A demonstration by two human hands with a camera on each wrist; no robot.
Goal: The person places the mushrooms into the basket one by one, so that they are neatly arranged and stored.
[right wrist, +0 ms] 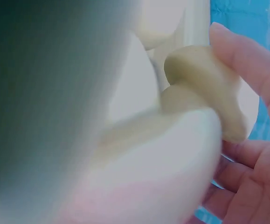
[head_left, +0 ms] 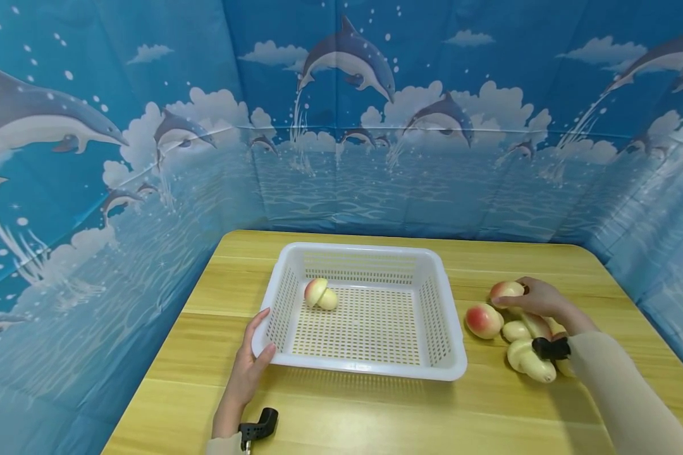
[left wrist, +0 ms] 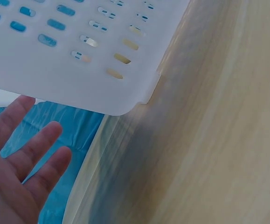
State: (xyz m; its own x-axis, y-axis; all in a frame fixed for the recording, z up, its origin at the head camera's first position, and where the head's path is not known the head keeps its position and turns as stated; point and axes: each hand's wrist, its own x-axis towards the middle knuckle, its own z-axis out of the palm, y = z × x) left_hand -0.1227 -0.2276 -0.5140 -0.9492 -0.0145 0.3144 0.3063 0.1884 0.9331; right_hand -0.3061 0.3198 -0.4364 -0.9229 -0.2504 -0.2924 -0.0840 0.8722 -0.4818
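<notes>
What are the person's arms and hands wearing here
Both hands, left hand and right hand, are bare, with no gloves or rings visible. The right arm has a long beige sleeve. Each wrist carries a small black mount: left, right. A bit of beige cuff shows at the left wrist.

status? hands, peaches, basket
Left hand open, fingers against basket corner. Right hand grips peach in pile beside basket. One peach already inside. Nothing in the way.

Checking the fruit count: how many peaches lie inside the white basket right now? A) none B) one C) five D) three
B: the head view shows a single peach in the white basket's far left corner; the rest lie on the table by the right hand.
</notes>
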